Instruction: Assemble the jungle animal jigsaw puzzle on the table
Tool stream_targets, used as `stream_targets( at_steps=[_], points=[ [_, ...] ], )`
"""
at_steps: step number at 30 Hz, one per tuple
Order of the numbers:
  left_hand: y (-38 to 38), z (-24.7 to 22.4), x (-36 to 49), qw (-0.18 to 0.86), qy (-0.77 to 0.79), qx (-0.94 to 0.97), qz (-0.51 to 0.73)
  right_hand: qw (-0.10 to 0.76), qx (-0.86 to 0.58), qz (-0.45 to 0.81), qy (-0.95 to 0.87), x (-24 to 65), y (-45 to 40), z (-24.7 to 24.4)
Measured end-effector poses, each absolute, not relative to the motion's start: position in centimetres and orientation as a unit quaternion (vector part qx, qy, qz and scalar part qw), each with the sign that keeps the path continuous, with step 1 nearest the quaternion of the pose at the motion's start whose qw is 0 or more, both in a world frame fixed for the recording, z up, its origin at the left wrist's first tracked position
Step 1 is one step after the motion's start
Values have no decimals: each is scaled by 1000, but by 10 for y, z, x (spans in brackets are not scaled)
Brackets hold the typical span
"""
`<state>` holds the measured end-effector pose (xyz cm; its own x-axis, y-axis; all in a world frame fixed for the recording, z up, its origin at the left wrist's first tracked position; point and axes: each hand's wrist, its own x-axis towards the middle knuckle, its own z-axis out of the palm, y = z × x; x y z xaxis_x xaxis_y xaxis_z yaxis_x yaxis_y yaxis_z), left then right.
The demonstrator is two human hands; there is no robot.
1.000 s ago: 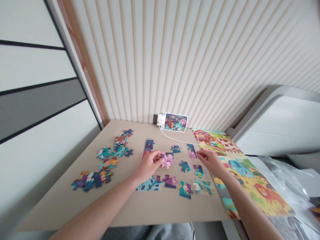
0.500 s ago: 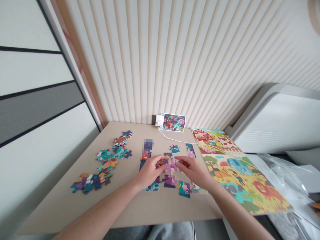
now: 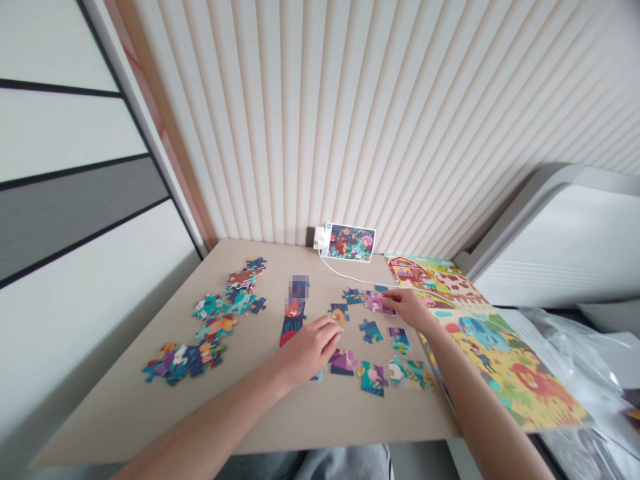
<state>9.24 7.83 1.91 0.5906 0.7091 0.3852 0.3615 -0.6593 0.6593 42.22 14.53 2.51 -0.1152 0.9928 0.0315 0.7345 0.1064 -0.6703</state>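
Note:
My right hand point(image 3: 407, 308) rests its fingertips on a purple and pink jigsaw piece point(image 3: 375, 301) near the table's far side. My left hand point(image 3: 310, 348) lies curved on the table, holding nothing. Its fingertips are close to an orange and navy piece point(image 3: 339, 315) and cover part of a lower piece. Loose pieces, including a blue one point(image 3: 371, 331) and a teal one point(image 3: 399, 340), lie between my hands. A joined strip point(image 3: 293, 327) stands left of my left hand, its far end blurred.
Joined piece clusters point(image 3: 215, 320) lie on the beige table point(image 3: 300, 417) at left. A colourful farm-and-animal puzzle board point(image 3: 500, 360) lies at right, overhanging the table edge. A small picture panel point(image 3: 350, 243) with a white cable point(image 3: 350, 278) stands against the ribbed wall.
The purple piece has moved right and farther away under my right hand. My left hand has drawn back from it and lowered toward the table. The head view has shifted slightly.

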Motion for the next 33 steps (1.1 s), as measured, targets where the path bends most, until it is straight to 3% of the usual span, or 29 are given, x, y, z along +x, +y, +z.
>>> stream_targets(
  at_steps=[6,13,19,33],
  points=[
    [78,18,91,272,319,851,316,273,-618,170,-718,421,146,16],
    [78,17,91,271,314,854,312,335,-619,154,-694,438,144,13],
    [76,20,91,271,313,858,305,292,-526,154,-784,423,131,15],
    [76,20,91,270,310,857,309,220,-497,117,-831,422,127,13]
  ],
)
